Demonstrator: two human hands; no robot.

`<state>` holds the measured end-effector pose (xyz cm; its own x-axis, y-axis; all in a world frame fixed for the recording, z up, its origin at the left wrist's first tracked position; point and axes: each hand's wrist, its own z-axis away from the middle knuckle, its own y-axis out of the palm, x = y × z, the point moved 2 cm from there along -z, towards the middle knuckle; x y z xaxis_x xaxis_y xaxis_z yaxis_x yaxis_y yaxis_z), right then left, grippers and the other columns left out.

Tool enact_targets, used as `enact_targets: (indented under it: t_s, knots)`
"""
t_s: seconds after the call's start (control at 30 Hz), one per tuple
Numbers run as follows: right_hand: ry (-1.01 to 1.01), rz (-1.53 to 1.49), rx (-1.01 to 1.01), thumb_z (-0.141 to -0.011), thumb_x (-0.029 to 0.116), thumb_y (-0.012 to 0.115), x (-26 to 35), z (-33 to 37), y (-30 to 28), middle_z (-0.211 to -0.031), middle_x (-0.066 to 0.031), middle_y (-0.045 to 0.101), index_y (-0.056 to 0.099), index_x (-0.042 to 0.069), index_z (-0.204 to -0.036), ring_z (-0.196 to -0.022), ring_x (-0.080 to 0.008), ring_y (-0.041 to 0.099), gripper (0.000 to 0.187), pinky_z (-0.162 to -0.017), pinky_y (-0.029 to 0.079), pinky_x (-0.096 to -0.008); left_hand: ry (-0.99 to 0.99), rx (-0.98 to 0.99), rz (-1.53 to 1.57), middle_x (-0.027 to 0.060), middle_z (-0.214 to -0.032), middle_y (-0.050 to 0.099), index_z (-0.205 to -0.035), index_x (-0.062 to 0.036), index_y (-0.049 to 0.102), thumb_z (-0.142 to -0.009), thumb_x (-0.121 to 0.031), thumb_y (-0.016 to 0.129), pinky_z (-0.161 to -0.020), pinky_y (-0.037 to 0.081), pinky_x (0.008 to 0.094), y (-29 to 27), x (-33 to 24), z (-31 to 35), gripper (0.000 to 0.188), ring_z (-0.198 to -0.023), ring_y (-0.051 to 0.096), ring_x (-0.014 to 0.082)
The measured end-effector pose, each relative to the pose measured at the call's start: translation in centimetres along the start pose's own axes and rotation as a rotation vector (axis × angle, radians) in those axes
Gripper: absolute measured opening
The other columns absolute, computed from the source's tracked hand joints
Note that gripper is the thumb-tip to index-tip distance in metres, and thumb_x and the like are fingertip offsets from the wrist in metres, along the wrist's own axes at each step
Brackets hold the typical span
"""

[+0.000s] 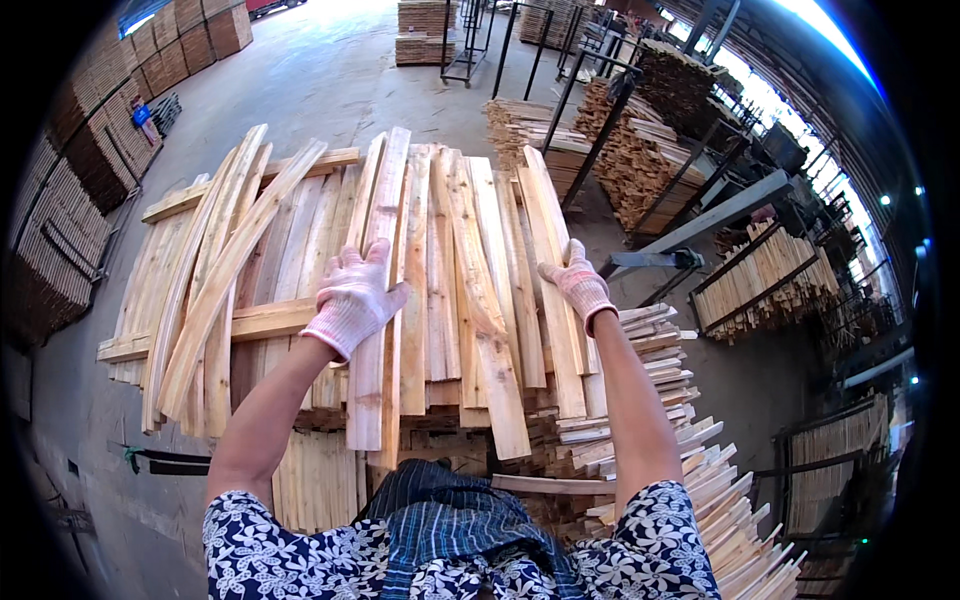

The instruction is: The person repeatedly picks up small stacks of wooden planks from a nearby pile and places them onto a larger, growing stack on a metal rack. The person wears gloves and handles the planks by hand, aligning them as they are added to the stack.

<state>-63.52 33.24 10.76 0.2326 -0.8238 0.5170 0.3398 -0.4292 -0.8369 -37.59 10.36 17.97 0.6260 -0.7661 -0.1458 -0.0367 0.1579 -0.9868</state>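
From the head view, my left hand, in a knitted white glove with a pink cuff, lies on a long rough-sawn slat; my fingers curl over its upper part, thumb pressed to its right edge. My right hand, gloved alike, rests on another pale slat, fingers bent loosely over its right edge. Both slats lie on top of the slat pile, flat, splintery boards running away from me across thicker crosspieces. Beside my right forearm, a lower stack of short offcuts shows jagged ends. Below is grey concrete floor.
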Motion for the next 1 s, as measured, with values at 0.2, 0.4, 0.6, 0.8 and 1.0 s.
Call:
enact_targets:
  t_s: [0.2, 0.4, 0.6, 0.8, 1.0]
  knots:
    - [0.082, -0.253, 0.141, -0.086, 0.034, 0.067, -1.3, 0.2, -2.3, -0.12, -0.0206, 0.064, 0.051, 0.002, -0.132, -0.112, -0.0329, 0.061, 0.057, -0.093, 0.048, -0.0416, -0.017, 0.099, 0.064, 0.0283, -0.137, 0.044, -0.151, -0.0151, 0.029, -0.082, -0.047, 0.069, -0.098, 0.045, 0.0572, -0.8, 0.3, -0.4, 0.085, -0.128, 0.045, 0.0477]
    - [-0.445, 1.203, 0.301, -0.093, 0.018, 0.057, -2.1, 2.1, -1.4, -0.108, -0.015, 0.066, 0.058, 0.005, -0.116, -0.111, -0.0292, 0.06, 0.027, -0.089, 0.048, -0.0448, -0.003, 0.177, 0.356, 0.0288, -0.142, 0.041, -0.154, -0.0146, 0.022, -0.077, -0.042, 0.079, -0.111, 0.038, 0.0466, 0.0, 3.1, -2.3, 0.099, -0.135, 0.041, 0.0405]
    - [-0.09, 0.606, -0.208, -0.087, 0.044, 0.066, 3.3, 7.5, 0.3, -0.124, -0.0217, 0.053, 0.031, 0.013, -0.146, -0.111, -0.0375, 0.057, 0.076, -0.091, 0.048, -0.0486, -0.036, 0.192, 0.337, 0.0287, -0.146, 0.039, -0.156, -0.0139, 0.012, -0.077, -0.042, 0.079, -0.112, 0.035, 0.0484, 0.1, 2.4, -2.4, 0.108, -0.136, 0.039, 0.0407]
    - [-0.044, 0.54, -0.049, -0.087, 0.041, 0.067, 4.3, 7.2, -1.0, -0.125, -0.0259, 0.053, 0.026, 0.017, -0.15, -0.115, -0.0411, 0.057, 0.079, -0.093, 0.049, -0.0526, -0.048, 0.152, 0.257, 0.0281, -0.141, 0.041, -0.158, -0.02, 0.009, -0.078, -0.047, 0.076, -0.107, 0.039, 0.0522, 1.3, 2.7, -2.5, 0.107, -0.13, 0.047, 0.0418]
    - [-0.03, 0.397, 0.045, -0.084, 0.033, 0.069, 3.3, 5.7, -3.0, -0.129, -0.0292, 0.049, 0.021, 0.018, -0.151, -0.117, -0.0439, 0.057, 0.084, -0.096, 0.05, -0.049, -0.07, 0.172, 0.234, 0.027, -0.14, 0.041, -0.157, -0.0191, 0.014, -0.079, -0.048, 0.074, -0.105, 0.041, 0.0516, 0.1, 2.4, -1.8, 0.104, -0.127, 0.05, 0.0399]
